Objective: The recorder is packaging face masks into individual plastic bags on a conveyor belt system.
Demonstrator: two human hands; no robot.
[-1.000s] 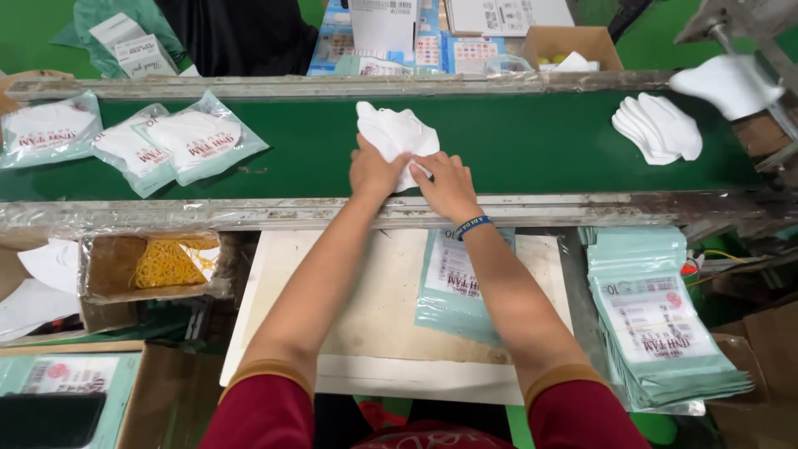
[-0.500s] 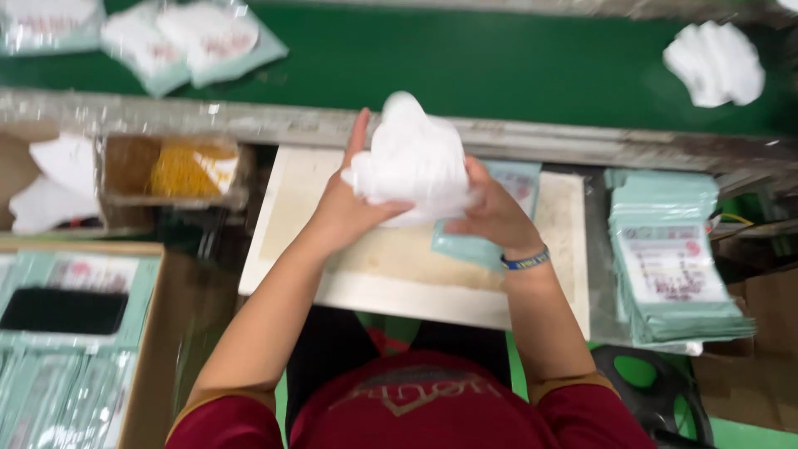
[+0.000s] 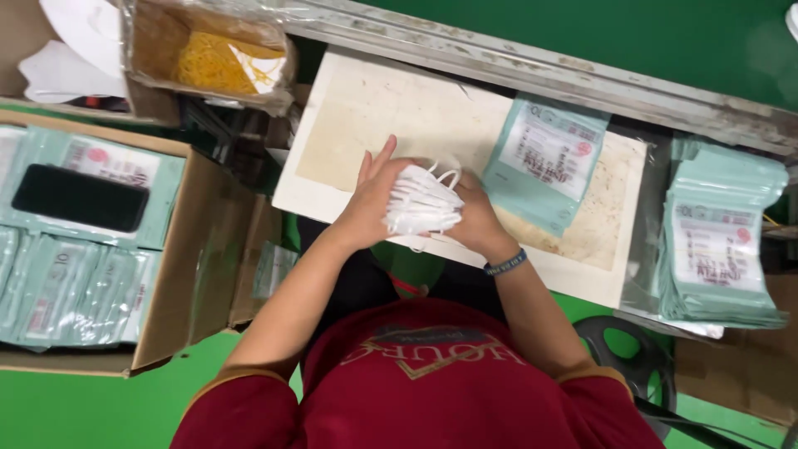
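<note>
Squeezing a soft stack of folded white masks (image 3: 422,202), left hand (image 3: 371,199) and right hand (image 3: 475,218) grasp its sides.

A flat mint-green pouch with a white label (image 3: 544,162) lies on the white work board (image 3: 374,108). Right of the board sits a stack of matching pouches (image 3: 719,245); left of it, more fill a cardboard box (image 3: 75,274), under a black phone screen (image 3: 79,198).

The white stack of folded face masks (image 3: 422,202) is partly covered by the left hand (image 3: 371,199) and right hand (image 3: 474,218); its mask count cannot be told. The pale-green printed pouches in the brown cardboard box (image 3: 195,249) are cut off at the left edge.
</note>
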